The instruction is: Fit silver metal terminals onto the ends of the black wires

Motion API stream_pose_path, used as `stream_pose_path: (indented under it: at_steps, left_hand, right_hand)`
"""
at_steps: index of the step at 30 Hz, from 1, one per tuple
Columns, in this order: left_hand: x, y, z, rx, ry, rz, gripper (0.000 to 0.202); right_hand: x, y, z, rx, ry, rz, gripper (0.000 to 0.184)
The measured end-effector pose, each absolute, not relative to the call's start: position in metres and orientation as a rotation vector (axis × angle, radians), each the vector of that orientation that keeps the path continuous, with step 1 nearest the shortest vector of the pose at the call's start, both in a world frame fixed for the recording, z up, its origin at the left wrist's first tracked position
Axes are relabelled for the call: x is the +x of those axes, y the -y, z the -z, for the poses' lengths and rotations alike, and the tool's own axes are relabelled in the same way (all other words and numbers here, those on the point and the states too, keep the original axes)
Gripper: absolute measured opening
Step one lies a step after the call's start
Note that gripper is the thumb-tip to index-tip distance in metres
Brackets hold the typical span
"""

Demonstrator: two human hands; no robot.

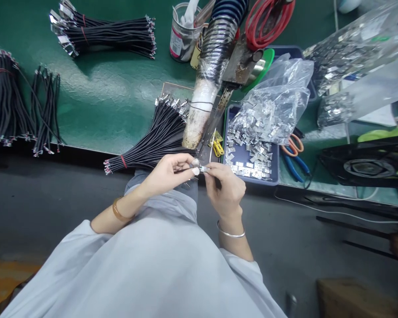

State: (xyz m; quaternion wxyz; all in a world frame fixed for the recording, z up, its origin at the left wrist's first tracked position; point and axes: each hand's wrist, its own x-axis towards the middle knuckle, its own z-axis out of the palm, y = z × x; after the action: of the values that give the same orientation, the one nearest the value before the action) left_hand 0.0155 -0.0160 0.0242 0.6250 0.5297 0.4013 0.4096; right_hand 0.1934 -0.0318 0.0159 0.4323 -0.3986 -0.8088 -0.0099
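My left hand (169, 173) is closed in a pinch, thumb against fingertips, with a short length of black cable (183, 170) between them. Facing it, my right hand (226, 184) pinches a small shiny metal terminal (204, 168) at the cable's end. Whether the two pieces are joined cannot be made out. Just behind my left hand lies a fanned bundle of black cables (146, 141), tied with a red band and tipped with metal pieces at its far end. A blue tray (275, 165) of loose metal terminals (252, 137) stands right of my right hand.
A taped hose (202, 101) points down close behind my hands, beside a soldering-type metal fixture (235, 66). More cable bundles (112, 35) lie left. Yellow snips (217, 145), pliers (295, 161), plastic bags (358, 57) and a black fan-like device (371, 165) are around the right side.
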Motion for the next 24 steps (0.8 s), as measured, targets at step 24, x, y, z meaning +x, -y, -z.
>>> stream_pose_path:
  at_steps: [24]
  left_hand:
    - [0.024,0.018,-0.007,1.279,-1.092,-1.146,0.021]
  right_hand:
    - [0.171,0.033,-0.003,-1.193,1.799,0.057,0.011]
